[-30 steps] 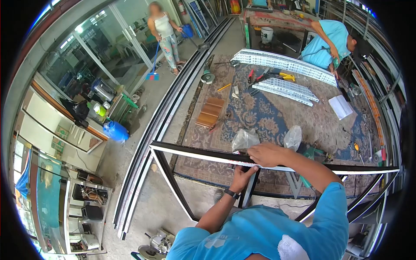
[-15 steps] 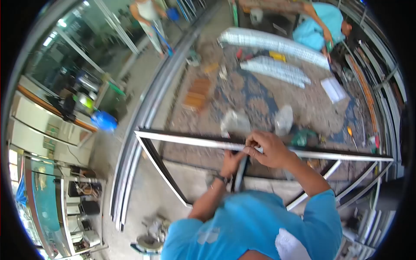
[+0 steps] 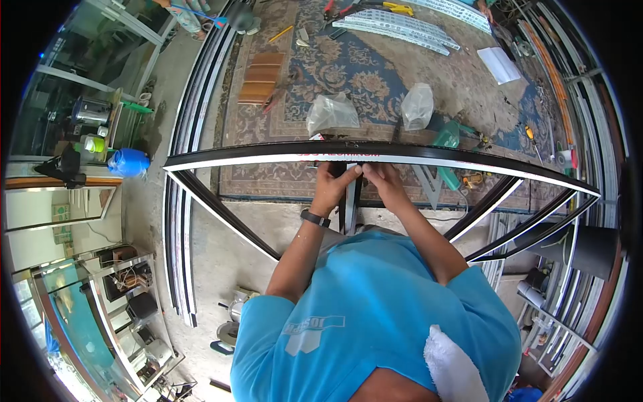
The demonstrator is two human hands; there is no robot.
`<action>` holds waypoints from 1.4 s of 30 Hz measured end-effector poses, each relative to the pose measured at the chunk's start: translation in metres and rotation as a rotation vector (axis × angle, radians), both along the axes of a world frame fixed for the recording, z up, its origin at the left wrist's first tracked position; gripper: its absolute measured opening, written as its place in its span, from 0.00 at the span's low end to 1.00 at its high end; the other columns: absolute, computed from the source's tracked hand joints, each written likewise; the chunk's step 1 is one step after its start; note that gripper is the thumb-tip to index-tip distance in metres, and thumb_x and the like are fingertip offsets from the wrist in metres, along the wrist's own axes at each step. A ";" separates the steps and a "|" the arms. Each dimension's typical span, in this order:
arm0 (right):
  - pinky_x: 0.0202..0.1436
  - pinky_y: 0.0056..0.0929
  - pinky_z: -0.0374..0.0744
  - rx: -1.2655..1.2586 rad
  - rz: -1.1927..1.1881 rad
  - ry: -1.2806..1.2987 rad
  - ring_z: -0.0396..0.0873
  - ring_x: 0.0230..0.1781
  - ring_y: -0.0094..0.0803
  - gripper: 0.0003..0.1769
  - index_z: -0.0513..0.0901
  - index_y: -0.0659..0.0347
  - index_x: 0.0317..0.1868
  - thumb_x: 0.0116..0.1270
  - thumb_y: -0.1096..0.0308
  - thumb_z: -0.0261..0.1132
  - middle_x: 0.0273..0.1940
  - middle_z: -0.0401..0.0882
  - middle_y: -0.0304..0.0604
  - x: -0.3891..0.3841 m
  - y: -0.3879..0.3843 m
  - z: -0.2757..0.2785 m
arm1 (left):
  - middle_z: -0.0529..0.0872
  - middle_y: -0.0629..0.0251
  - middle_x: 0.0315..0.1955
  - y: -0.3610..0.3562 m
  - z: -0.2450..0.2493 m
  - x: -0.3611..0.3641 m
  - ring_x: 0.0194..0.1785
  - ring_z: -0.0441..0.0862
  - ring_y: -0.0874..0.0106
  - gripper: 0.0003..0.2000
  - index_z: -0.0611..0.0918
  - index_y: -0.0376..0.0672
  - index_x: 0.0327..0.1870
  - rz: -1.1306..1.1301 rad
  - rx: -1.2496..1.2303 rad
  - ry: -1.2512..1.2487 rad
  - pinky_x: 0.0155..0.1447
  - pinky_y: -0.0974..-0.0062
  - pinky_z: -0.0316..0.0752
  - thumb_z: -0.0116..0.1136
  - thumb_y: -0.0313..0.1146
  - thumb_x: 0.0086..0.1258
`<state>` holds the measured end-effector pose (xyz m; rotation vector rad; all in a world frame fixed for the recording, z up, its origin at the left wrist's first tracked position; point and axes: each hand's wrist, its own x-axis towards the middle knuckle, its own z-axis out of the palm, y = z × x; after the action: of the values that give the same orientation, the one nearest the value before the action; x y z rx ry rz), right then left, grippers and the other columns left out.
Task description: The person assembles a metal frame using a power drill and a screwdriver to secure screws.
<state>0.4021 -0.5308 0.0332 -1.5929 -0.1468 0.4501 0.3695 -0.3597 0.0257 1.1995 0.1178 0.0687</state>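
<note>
A long dark aluminum frame [image 3: 248, 156] with a white strip and red lettering stands across in front of me. A dark upright bar [image 3: 350, 204] meets its top rail near the middle. My left hand [image 3: 329, 191] is closed around that joint, its thumb pointing right just under the rail. Close beside it, my right hand [image 3: 388, 187] has its fingers bent and pinched at the same spot. Thumbs and fingertips nearly meet; anything small between them is hidden. A dark watch [image 3: 315, 218] is on my left wrist.
Beyond the frame, a patterned carpet [image 3: 375, 87] bears plastic bags [image 3: 418, 107], a green power tool [image 3: 447, 141], brown panels [image 3: 260, 79] and wrapped profiles [image 3: 395, 30]. A metal set square [image 3: 429, 187] shows behind the rail. Long profiles [image 3: 182, 234] lie left; racked bars [image 3: 596, 134] stand right.
My right hand has come down from above the rail to beneath it, beside my left. The view has tilted down, leaving most of the other people out of sight.
</note>
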 end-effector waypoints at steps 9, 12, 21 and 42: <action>0.54 0.27 0.73 -0.001 -0.101 -0.094 0.76 0.48 0.25 0.29 0.81 0.67 0.54 0.72 0.46 0.68 0.46 0.83 0.39 -0.005 0.024 0.007 | 0.84 0.64 0.51 0.021 -0.011 -0.011 0.54 0.80 0.72 0.19 0.81 0.36 0.58 -0.082 -0.024 0.053 0.56 0.74 0.74 0.64 0.26 0.65; 0.52 0.28 0.72 -0.030 -0.120 -0.042 0.73 0.45 0.25 0.29 0.81 0.66 0.51 0.71 0.44 0.69 0.43 0.81 0.37 -0.001 0.024 -0.017 | 0.84 0.63 0.52 0.044 -0.026 -0.024 0.54 0.80 0.72 0.20 0.80 0.36 0.59 0.039 -0.071 0.155 0.55 0.74 0.74 0.63 0.27 0.66; 0.48 0.29 0.71 0.012 -0.214 -0.110 0.70 0.41 0.24 0.30 0.81 0.66 0.42 0.70 0.41 0.69 0.37 0.79 0.36 -0.009 0.047 0.003 | 0.90 0.59 0.38 0.130 -0.103 0.006 0.41 0.85 0.69 0.11 0.86 0.36 0.47 0.161 0.700 0.112 0.49 0.70 0.78 0.66 0.31 0.66; 0.63 0.33 0.74 0.088 -0.319 0.030 0.75 0.56 0.29 0.27 0.76 0.63 0.62 0.69 0.61 0.74 0.55 0.80 0.41 -0.017 0.054 -0.010 | 0.85 0.50 0.44 0.152 -0.087 0.116 0.46 0.84 0.56 0.16 0.84 0.36 0.50 0.208 0.967 -0.085 0.52 0.61 0.78 0.69 0.30 0.63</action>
<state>0.3848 -0.4766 0.0229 -1.4895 0.1085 0.2156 0.4851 -0.2077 -0.0612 2.1422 0.1390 0.3920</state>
